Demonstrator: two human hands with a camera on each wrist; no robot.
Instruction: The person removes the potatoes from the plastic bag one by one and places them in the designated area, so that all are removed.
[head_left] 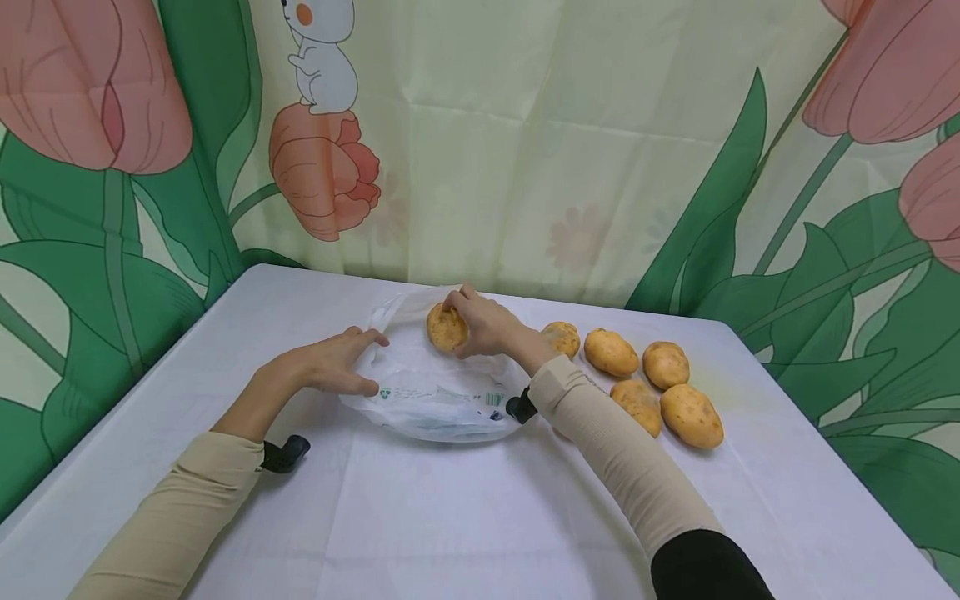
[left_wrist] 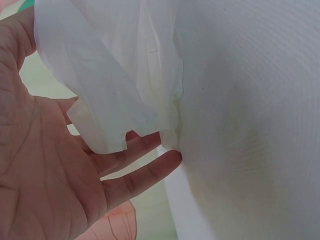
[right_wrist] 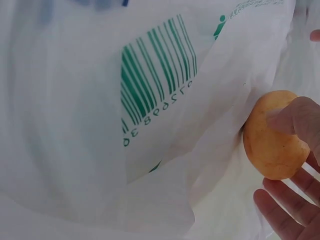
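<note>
A translucent white plastic bag (head_left: 431, 408) with green print and a barcode lies on the table in the head view. My right hand (head_left: 483, 325) grips a potato (head_left: 446, 327) over the bag's opening. In the right wrist view, the thumb presses that potato (right_wrist: 275, 142) from above with fingers beneath, beside the bag's printed wall (right_wrist: 160, 75). My left hand (head_left: 337, 362) is at the bag's left edge, thumb and fingers spread apart. In the left wrist view, loose plastic (left_wrist: 100, 85) drapes over its extended fingers (left_wrist: 145, 175). The bag's inside is mostly hidden.
Several potatoes (head_left: 611, 352) lie grouped on the white-covered table (head_left: 420, 525) right of the bag, partly behind my right forearm. A curtain (head_left: 510, 167) printed with tulips hangs behind the table's far edge.
</note>
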